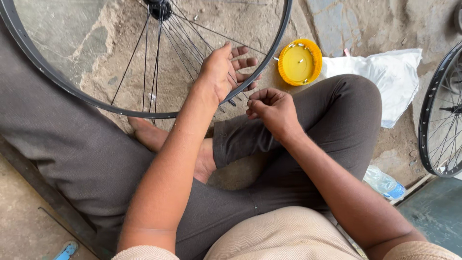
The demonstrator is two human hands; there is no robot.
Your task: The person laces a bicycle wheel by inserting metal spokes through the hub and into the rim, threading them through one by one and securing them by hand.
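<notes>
Left hand (222, 72) grips rim (144, 114), fingers spread; right hand (272, 110) pinches a spoke (234, 81) end. Advise steady rim, gentle threading.

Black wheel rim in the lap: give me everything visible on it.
The black wheel rim is a thin hoop with no tyre, thin metal spokes running to a dark hub at the top edge. It lies tilted over the person's legs, its top cut off by the frame. The left hand holds its right side; the right hand pinches beside it.
</notes>
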